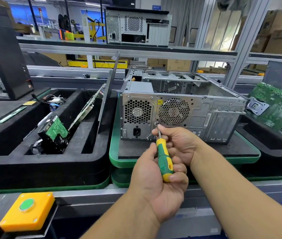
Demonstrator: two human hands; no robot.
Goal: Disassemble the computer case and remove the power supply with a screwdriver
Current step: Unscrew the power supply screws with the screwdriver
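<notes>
At six o'clock from the computer case (pixel 179 107), my left hand (pixel 155 180) gripped the screwdriver (pixel 164 159) handle while my right hand (pixel 176 144) pinched its shaft, tip at a power supply (pixel 137 116) screw. I judged a tilted tip could slip and strip it.

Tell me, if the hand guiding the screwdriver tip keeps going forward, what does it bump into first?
Most likely the back panel of the computer case. The right hand pinches the screwdriver shaft and points at the panel between the power supply and the round fan grille. Depth is hard to judge.
</notes>
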